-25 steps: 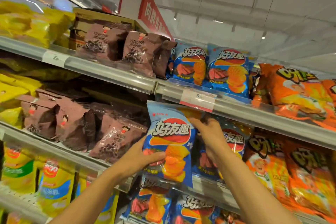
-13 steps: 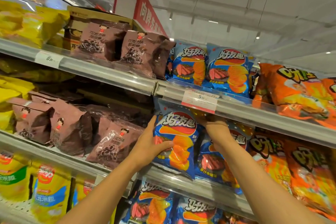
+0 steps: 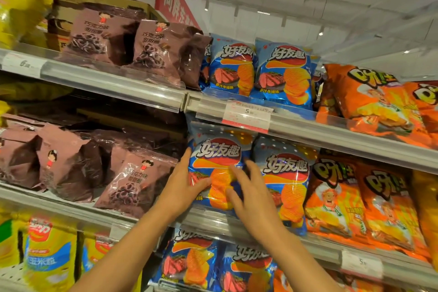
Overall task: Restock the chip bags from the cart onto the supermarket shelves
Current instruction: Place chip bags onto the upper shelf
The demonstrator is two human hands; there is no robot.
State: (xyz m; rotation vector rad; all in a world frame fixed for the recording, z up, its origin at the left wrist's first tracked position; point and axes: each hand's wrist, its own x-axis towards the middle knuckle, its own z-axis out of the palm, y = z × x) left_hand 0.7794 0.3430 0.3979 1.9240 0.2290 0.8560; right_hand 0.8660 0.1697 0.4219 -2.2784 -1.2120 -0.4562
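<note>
We read 好友趣 on the blue chip bags [image 3: 220, 168], with 多汁牛排味 on those of the top shelf. The brown bags [image 3: 151, 50] say 巧克力味甜甜圈. The price tag [image 3: 247, 115] on the shelf edge reads 5.90.

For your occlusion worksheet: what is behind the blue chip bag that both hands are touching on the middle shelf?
Behind the glossy blue chip bag, touched by the left hand and right hand, only dark shelf space shows at its upper left. The bag and hands cover everything directly behind it, so further bags cannot be confirmed.

two bare forearms, no sleeves, watch or rings showing; left hand [image 3: 183, 187] and right hand [image 3: 254, 193] ungloved, right blurred.
</note>
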